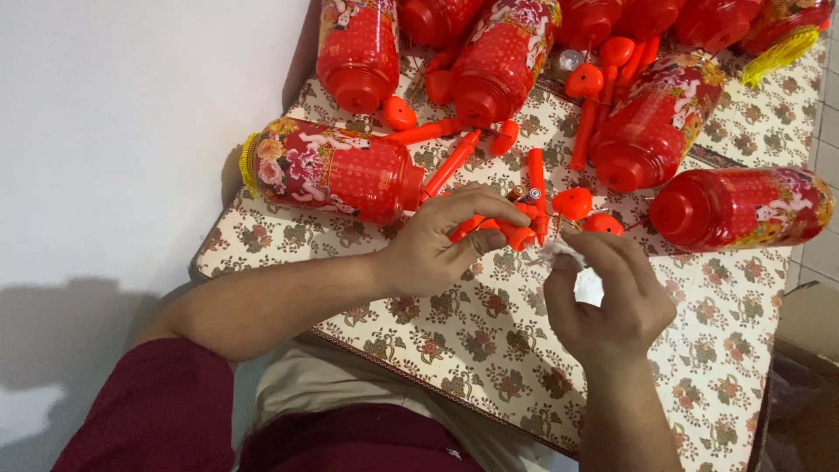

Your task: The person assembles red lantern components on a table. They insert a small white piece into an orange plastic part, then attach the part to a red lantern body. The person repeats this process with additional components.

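Note:
My left hand (pixel 437 245) grips a red plastic handle stick (pixel 516 232) near its battery end, where small batteries (pixel 524 193) show. My right hand (pixel 612 301) pinches a small white scrap (pixel 559 252) right beside that handle, fingers curled around it. Both hands hover over a floral-patterned table (pixel 489 350). A red lantern with flower print and yellow fringe (pixel 336 170) lies on its side just beyond my left hand. Another red lantern (pixel 743 208) lies to the right of my right hand.
Several more red lanterns (pixel 651 122) lie across the far side of the table, mixed with loose red handle sticks (pixel 450 166) and heart-shaped red caps (pixel 584 80). A white wall (pixel 131 131) runs along the left. A brown box edge (pixel 808 332) sits at the right.

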